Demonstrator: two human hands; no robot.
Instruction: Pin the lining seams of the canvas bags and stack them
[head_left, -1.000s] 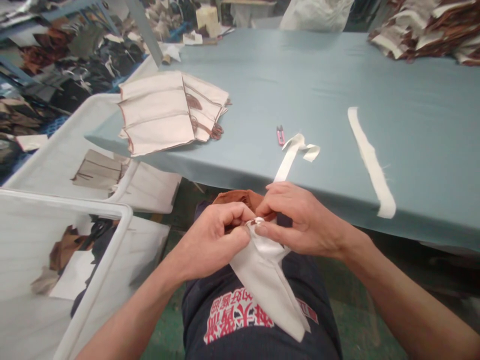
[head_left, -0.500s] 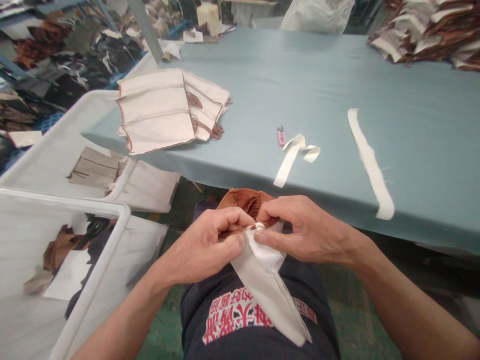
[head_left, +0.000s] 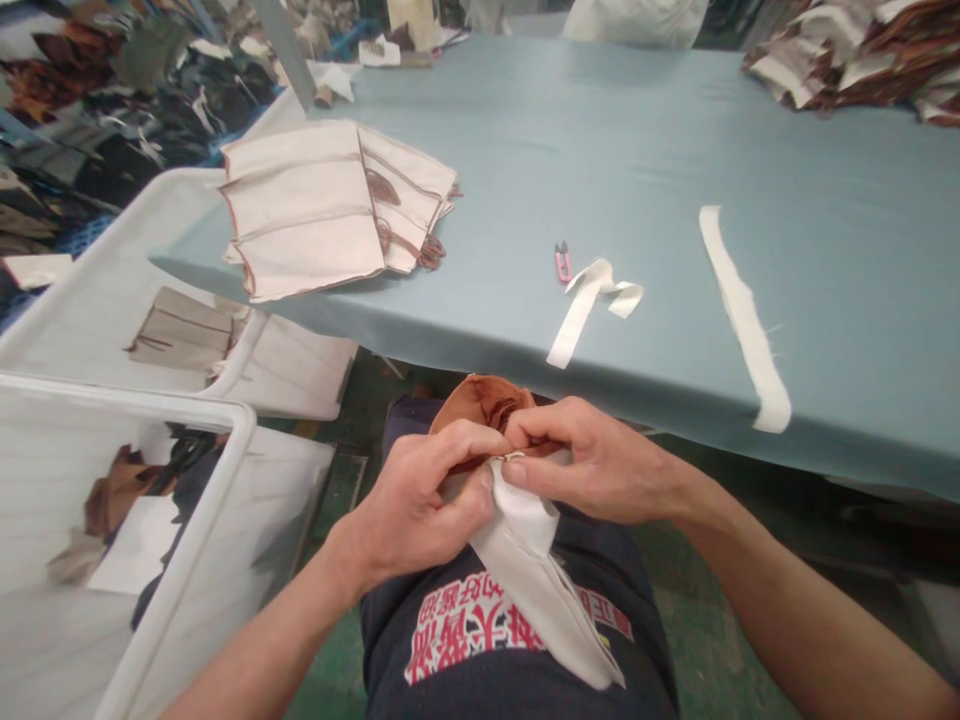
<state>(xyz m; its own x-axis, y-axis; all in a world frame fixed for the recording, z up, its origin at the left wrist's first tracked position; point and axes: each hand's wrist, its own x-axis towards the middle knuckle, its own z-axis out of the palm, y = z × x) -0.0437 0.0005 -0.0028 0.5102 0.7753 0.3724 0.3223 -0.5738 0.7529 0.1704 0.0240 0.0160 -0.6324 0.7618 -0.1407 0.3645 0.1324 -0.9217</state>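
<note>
Over my lap, my left hand and my right hand pinch the top edge of a cream and brown fabric piece. Both hands are closed, thumbs and fingertips meeting at a small metal part on the seam. The brown part bunches up behind my fingers. The cream part hangs down over my dark printed shirt.
A blue-grey table holds a stack of cream fabric pieces, small red snips, a curled cream strip and a long cream strip. White bins with fabric stand at left. More fabric piles lie far right.
My hands and the fabric piece stay pinched together, shifting slightly toward the left. The view has tilted a little; the table items appear a bit higher.
</note>
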